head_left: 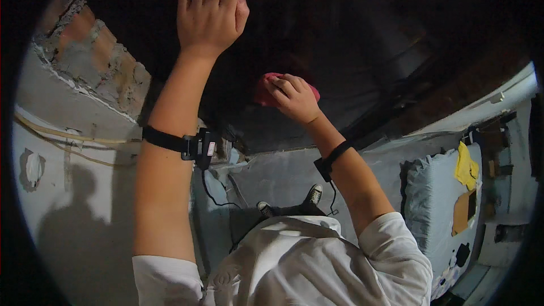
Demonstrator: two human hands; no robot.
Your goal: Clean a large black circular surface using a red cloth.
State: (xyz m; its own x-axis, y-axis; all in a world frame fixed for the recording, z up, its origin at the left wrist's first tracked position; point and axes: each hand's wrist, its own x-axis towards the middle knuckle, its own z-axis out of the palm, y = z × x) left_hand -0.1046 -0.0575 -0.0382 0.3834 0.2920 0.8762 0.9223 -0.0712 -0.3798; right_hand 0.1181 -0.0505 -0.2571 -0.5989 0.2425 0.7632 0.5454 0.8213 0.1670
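Left forearm (167, 130) nearest; left hand (208, 22) fingers spread, contact with dark surface (368, 51) unclear. Right hand (297, 99) fingers curled over cloth (262, 95); weak grip could drop it.

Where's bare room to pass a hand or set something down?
Pass: dark surface, right of the right hand and its red cloth; also between the cloth and the left hand. Set down: grey floor ahead of the shoes. Crowded: right side of the grey-blue cover, with yellow cloth and brown board.
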